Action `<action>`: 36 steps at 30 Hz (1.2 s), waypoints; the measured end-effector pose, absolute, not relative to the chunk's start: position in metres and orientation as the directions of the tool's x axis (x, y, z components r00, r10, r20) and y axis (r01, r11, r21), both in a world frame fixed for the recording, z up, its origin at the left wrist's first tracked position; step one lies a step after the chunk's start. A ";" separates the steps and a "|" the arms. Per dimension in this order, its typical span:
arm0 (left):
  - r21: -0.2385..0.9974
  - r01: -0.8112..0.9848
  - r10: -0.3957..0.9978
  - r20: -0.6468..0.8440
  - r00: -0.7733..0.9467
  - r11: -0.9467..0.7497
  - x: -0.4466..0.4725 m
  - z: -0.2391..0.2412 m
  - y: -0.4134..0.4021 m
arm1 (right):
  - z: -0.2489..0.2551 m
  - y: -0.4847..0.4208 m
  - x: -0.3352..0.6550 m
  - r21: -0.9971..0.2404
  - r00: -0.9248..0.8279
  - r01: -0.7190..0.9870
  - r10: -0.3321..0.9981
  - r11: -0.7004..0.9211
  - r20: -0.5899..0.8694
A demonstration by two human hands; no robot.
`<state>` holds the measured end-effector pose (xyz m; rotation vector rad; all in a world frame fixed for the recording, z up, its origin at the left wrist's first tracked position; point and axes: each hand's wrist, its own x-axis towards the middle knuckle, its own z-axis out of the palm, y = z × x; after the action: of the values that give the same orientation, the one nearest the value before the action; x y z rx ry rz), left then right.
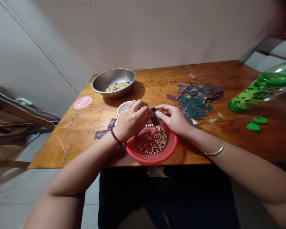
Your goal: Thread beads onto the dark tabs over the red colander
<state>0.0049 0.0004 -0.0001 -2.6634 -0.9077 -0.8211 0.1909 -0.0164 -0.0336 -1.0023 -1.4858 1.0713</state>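
Here my forearms (88, 168) slant inward, my left hand (131, 119) arched with fingers (141, 103) bent, my right hand (173, 118) pinching just beside it.

A flat dark piece (156, 120) is being held over a round red basket (150, 161). The basket is standing upright; inside, small pale and black balls (160, 138) are lying loosely.

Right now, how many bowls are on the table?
2, not counting the red basket: a metal bowl toward the back, and a small white bowl partly hidden behind the left hand.
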 end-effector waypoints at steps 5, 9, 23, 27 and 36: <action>-0.035 0.611 0.491 0.560 0.668 -0.791 0.005 -0.001 0.001 | -0.034 -0.017 0.191 -0.961 -0.157 0.069 0.954 0.270 0.256; -0.028 0.605 0.486 0.566 0.666 -0.796 0.004 -0.002 0.001 | -0.033 -0.016 0.191 -0.961 -0.147 0.076 0.956 0.267 0.254; -0.039 0.573 0.457 0.559 0.692 -0.819 0.003 -0.001 0.002 | -0.033 -0.017 0.191 -0.957 -0.157 0.087 0.953 0.276 0.261; -0.043 0.554 0.444 0.548 0.709 -0.831 0.004 0.001 0.000 | -0.033 -0.017 0.191 -0.961 -0.149 0.061 0.954 0.270 0.258; -0.040 0.539 0.431 0.553 0.713 -0.841 0.003 0.001 -0.002 | -0.034 -0.015 0.191 -0.966 -0.135 0.037 0.959 0.257 0.250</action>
<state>0.0034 -0.0023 0.0012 -2.7211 -0.7788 -0.8039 0.1908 -0.0153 -0.0337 -0.9903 -1.4541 1.0801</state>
